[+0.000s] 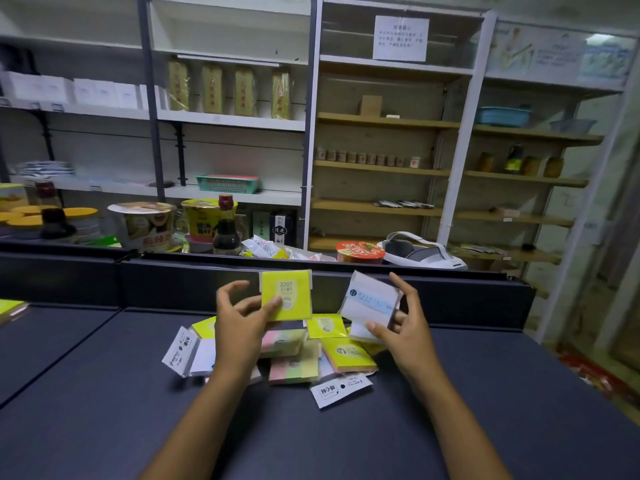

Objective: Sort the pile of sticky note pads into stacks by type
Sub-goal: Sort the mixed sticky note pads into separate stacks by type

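Sticky note pads [294,351] lie in a loose, overlapping pile on the dark counter [104,393], near its far raised edge, with both hands above them. Left hand [239,323]: thumb and fingers pinch the lower left corner of a yellow-green pad [286,295], held upright and facing the camera; the index finger is raised free. Right hand [403,327]: thumb and fingers grip a white pad with a pale blue band [371,308], tilted, just right of the yellow-green one and apart from it. The two held pads appear to be different types, so each probably belongs to its own stack. Sorting seems barely begun: the pile holds mixed yellow-green, pastel-striped and white-wrapped pads, and only a yellow-green item [10,308] at the far left edge may mark a stack. To do the step well, read each label, set each pad on bare counter well apart from the pile, and square its edges.
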Motion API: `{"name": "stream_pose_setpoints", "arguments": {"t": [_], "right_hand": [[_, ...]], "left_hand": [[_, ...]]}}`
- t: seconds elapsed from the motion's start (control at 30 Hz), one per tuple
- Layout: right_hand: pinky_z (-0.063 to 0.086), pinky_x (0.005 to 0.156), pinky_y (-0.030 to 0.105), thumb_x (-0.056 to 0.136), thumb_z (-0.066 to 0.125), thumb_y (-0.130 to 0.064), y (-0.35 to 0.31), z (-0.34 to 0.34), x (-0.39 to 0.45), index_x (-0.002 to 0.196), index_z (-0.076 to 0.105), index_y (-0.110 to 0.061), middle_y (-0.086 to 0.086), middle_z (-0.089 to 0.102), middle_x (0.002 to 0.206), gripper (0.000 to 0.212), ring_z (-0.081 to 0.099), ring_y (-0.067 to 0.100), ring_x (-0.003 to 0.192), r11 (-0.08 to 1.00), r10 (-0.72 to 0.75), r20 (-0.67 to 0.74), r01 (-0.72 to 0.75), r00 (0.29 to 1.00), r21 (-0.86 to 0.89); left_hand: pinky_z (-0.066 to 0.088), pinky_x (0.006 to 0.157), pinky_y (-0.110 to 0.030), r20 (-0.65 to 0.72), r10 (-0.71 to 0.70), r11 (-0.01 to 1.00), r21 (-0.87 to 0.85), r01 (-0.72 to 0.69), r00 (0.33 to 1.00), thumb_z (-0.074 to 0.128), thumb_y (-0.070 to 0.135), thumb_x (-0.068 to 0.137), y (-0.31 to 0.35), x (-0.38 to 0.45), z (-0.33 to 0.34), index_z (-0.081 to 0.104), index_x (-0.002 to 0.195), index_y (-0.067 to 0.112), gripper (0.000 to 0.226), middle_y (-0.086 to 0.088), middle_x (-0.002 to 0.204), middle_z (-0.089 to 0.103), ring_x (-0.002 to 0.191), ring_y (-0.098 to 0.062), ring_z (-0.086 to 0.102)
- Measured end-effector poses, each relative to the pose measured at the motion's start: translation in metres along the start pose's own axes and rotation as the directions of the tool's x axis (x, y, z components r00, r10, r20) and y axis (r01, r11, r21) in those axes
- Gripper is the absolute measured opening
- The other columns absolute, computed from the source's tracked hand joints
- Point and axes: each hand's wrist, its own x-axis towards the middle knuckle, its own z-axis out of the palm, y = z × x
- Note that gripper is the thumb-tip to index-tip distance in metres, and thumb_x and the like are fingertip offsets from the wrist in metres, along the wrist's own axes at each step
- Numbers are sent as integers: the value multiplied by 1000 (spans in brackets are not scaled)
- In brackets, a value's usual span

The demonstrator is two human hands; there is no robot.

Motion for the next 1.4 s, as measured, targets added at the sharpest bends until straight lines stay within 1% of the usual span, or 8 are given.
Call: {"name": "stream_pose_setpoints", "arguments": {"t": [0.13,0.23,0.4,0.73,0.83,0.93,1.17,1.4], "right_hand": [[62,71,32,82,71,12,-12,26,-31,123,45,-47,10,75,104,76,75,21,94,994,15,-11,-14,1000,110],[60,68,28,83,70,13,-26,57,-60,125,44,-39,12,75,103,72,74,22,93,985,5,-8,-4,1000,170],[59,75,26,84,66,16,-57,119,-114,138,42,-31,8,69,114,75,71,16,101,973,-37,47,25,998,231],[57,77,20,87,67,9,-113,228,-206,124,55,-43,-7,65,117,65,70,11,105,961,-105,105,74,989,267],[58,88,26,86,69,6,-123,261,-226,118,58,-45,-12,66,117,62,67,11,111,961,-126,119,92,985,259],[52,100,34,86,72,3,-133,293,-238,117,58,-44,-7,61,127,58,60,13,120,963,-138,145,98,980,252],[54,97,33,86,72,-1,-143,358,-229,118,59,-42,-15,63,120,54,65,9,113,953,-159,216,93,963,289],[59,85,27,88,71,-2,-137,422,-186,120,58,-42,-11,64,123,53,70,10,105,937,-207,296,102,933,333]], "left_hand": [[62,73,-42,-43,101,995,19,-101,994,81,11,78,18,-29,-41,52,96,23,36,-20,96,67,91,-30,71],[59,58,-29,-51,132,991,15,-131,990,77,10,81,34,-53,-84,60,84,18,19,-9,80,70,73,-21,70],[60,65,-26,-87,159,986,72,-153,983,75,13,84,80,-83,-160,74,87,18,5,-3,84,76,82,-15,72],[59,71,-22,-108,155,986,80,-147,982,67,-3,87,161,-148,-306,74,107,16,29,-5,98,78,90,-17,74],[59,84,-31,-88,156,978,154,-141,984,67,-6,86,176,-162,-346,72,113,18,37,-3,104,77,98,-18,73],[58,84,-23,-99,184,967,194,-163,978,69,-6,84,191,-169,-379,72,115,22,41,6,106,76,100,-11,71],[55,91,-23,-144,244,953,219,-210,959,72,-3,82,203,-154,-433,72,117,25,45,7,113,74,107,-9,69],[53,79,-11,-181,294,923,309,-230,938,75,3,81,201,-102,-469,72,115,33,46,12,114,73,105,-4,68]]}}
